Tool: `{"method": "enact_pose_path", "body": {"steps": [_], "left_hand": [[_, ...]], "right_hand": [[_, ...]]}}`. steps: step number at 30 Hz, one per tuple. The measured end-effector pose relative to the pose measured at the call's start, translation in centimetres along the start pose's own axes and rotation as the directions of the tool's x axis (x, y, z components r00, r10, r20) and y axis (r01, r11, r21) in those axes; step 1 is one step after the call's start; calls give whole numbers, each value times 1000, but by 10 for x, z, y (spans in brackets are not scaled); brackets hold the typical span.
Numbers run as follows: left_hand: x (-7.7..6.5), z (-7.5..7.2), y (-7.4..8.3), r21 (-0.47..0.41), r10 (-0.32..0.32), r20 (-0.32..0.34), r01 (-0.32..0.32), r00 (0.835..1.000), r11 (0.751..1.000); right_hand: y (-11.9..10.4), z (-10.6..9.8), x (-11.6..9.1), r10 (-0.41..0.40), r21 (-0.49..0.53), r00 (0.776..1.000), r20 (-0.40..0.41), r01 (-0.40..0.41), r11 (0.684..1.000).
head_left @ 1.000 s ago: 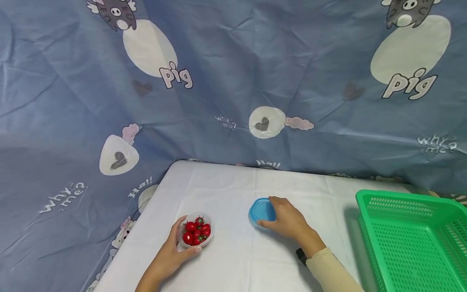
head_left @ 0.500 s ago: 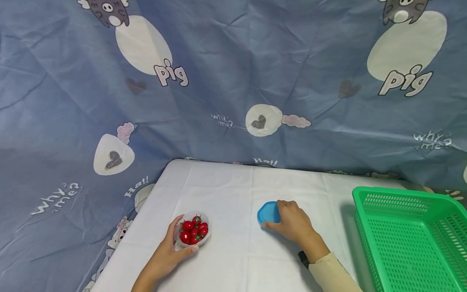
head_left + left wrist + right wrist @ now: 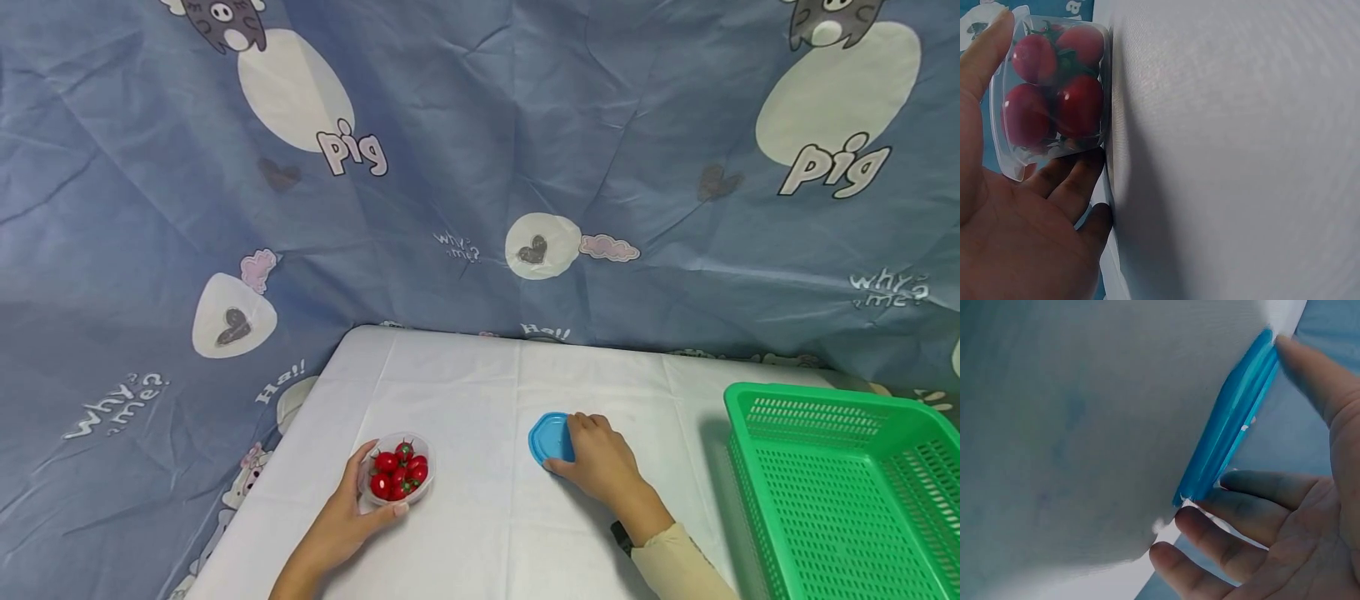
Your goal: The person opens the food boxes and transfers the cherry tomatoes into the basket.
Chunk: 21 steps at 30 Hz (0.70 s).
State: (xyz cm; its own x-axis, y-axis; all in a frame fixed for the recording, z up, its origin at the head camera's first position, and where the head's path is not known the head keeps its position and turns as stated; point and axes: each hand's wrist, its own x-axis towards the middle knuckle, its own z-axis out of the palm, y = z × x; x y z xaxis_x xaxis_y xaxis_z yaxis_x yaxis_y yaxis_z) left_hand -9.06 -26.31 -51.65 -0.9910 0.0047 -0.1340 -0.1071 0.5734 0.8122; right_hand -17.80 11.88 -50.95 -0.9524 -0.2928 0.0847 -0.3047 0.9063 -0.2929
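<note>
A clear plastic container [image 3: 430, 479] filled with several red cherry tomatoes [image 3: 399, 485] stands on the table at centre left in the head view. My left hand [image 3: 337, 525] grips it from the left, thumb on the near side and fingers round the far side. The left wrist view shows the tomatoes [image 3: 1079, 105] through the container's wall. Right of the container, a blue lid [image 3: 550, 439] lies flat on the tabletop. My right hand [image 3: 606, 467] holds its right side between thumb and fingers, hiding part of it. The right wrist view shows the lid [image 3: 1225, 425] edge-on.
A green perforated plastic basket [image 3: 832, 508] stands at the table's right side. White cloth [image 3: 450, 375] covers the table. Behind and to the left hangs a blue curtain [image 3: 420, 108] printed with pigs.
My right hand has moved slightly to the right with the blue lid, then stayed nearly still. The left hand and tomato container have kept their place on the table; the head view has shifted slightly.
</note>
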Motion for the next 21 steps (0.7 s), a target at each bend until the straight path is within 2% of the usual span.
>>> {"method": "enact_pose_path", "body": {"steps": [7, 12, 21], "left_hand": [[-3, 1, -2, 0, -33, 13, 33, 999, 999], [-2, 1, -1, -25, -30, 13, 30, 999, 999], [3, 2, -2, -88, 35, 20, -33, 999, 996]], "right_hand": [[0, 2, -4, 26, 42, 997, 67, -29, 999], [-3, 0, 0, 33, 55, 995, 94, -38, 998], [-14, -10, 7, -15, 83, 996, 91, 7, 997]]}}
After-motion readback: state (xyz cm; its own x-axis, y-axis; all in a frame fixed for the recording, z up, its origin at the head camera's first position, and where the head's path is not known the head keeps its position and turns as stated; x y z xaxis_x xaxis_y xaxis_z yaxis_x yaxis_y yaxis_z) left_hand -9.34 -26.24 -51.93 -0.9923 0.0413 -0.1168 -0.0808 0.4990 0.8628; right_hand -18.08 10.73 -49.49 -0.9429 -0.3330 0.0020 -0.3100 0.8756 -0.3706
